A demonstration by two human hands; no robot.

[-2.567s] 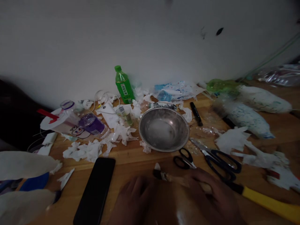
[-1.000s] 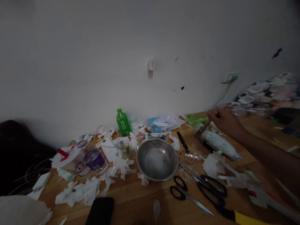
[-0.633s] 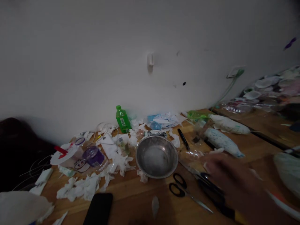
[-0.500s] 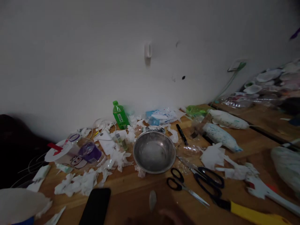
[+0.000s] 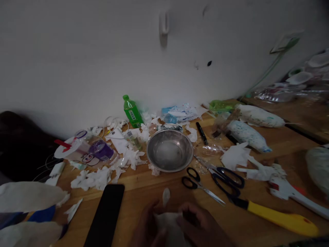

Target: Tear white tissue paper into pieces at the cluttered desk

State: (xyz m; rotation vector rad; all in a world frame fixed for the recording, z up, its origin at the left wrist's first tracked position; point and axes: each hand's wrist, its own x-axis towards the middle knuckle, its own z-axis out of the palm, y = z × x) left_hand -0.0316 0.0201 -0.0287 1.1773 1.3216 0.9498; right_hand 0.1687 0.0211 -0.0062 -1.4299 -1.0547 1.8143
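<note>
At the bottom middle, my left hand point(image 5: 148, 224) and my right hand point(image 5: 202, 223) grip a white paper-like piece point(image 5: 170, 224) between them. The fingers of both are bent around its upper corners; its lower end runs out of the picture. Just beyond it, a small whitish oval piece point(image 5: 166, 196) lies on the wooden table point(image 5: 138, 192). A metal bowl point(image 5: 170, 151) stands farther back, with a little cloudy liquid seeming to cover its bottom. Small black-handled scissors point(image 5: 196, 181) and larger dark-handled scissors point(image 5: 226, 180) lie right of my hands.
A black phone point(image 5: 106, 212) lies to the left, near torn white paper point(image 5: 94, 178). A green bottle point(image 5: 132, 113) and a purple-labelled cup point(image 5: 101, 151) stand behind. On the right are a yellow-handled tool point(image 5: 280, 218), a black marker point(image 5: 202, 133) and white wrapped bundles point(image 5: 249, 135).
The view has tipped downward, so the table sits higher in the picture. Both my hands now show clearly with the white piece; before, only blurred fingers showed at the bottom edge.
</note>
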